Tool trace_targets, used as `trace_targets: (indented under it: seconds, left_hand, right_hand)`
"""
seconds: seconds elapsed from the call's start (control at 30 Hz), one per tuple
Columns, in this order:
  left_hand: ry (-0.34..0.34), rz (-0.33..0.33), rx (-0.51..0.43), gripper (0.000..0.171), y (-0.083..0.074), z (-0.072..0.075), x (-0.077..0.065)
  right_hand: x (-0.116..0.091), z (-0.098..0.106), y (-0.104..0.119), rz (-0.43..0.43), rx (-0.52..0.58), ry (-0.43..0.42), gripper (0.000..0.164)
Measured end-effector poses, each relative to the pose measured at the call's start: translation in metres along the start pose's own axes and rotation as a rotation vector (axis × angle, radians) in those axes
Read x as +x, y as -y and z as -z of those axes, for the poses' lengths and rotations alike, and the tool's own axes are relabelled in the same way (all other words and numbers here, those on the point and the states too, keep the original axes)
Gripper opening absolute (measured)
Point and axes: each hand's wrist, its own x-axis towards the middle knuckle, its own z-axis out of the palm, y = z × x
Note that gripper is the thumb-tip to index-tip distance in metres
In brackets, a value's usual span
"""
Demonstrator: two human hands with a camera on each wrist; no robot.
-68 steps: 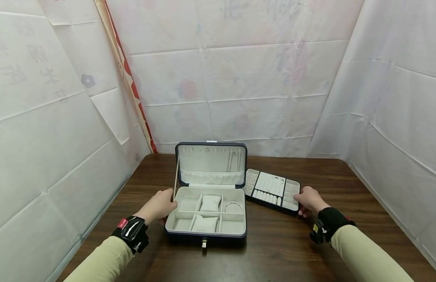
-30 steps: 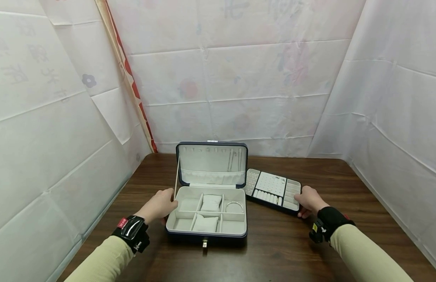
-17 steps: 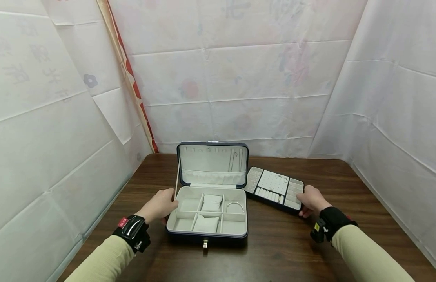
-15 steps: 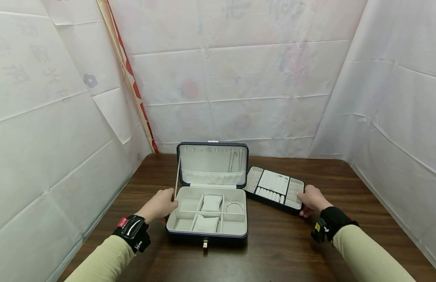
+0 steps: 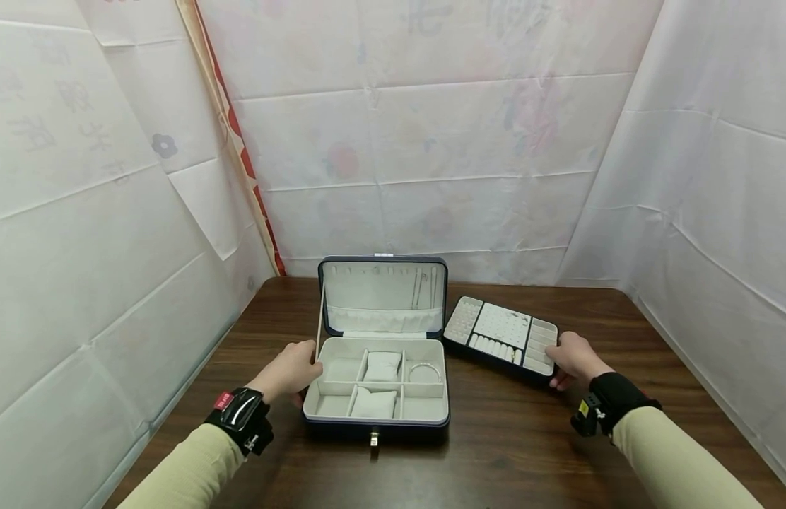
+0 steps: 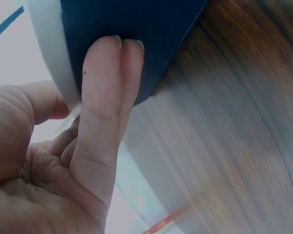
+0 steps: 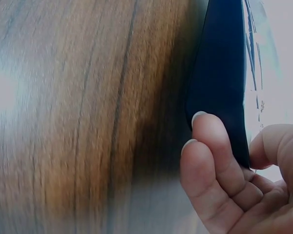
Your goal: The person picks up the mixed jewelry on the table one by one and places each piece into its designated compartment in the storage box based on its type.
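A navy jewelry box (image 5: 338,429) stands with its lid raised at the table's middle, its compartments lined in off-white. Two small cushions (image 5: 375,404) and a silver bracelet (image 5: 425,365) lie inside it. My left hand (image 5: 290,369) grips the box's left wall, thumb at the rim; the left wrist view shows two fingers (image 6: 101,78) flat along the outside. To the right, my right hand (image 5: 577,359) pinches the right end of a jewelry tray (image 5: 502,325) with ring rolls and small slots. The right wrist view shows fingertips (image 7: 198,165) against the tray's dark side.
Thin necklaces (image 5: 419,290) hang inside the lid, above a gathered pocket (image 5: 383,320). A metal clasp (image 5: 374,439) juts from the box front. The wooden table (image 5: 526,452) is bounded by white cloth (image 5: 482,141) at the back and sides.
The tray has shifted to the right, away from the box, together with my right hand. My left hand still holds the box's left side, and the box looks almost unmoved.
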Motion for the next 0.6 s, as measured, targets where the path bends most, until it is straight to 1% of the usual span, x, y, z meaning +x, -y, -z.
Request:
trace_targets:
  seconds: [0.13,0.37,0.6]
  left_hand:
    - [0.001,0.006,0.005,0.009,-0.001,0.000,0.000]
    - [0.011,0.018,-0.014,0.010,-0.002,0.000,0.000]
    - [0.003,0.013,-0.008,0.008,-0.002,0.001,0.000]
  right_hand:
    - [-0.001,0.004,-0.002,0.007,-0.008,-0.005,0.015]
    - [-0.004,0.011,-0.003,-0.006,-0.027,-0.009,0.014]
    - [-0.012,0.017,0.000,0.026,-0.029,-0.001,0.018]
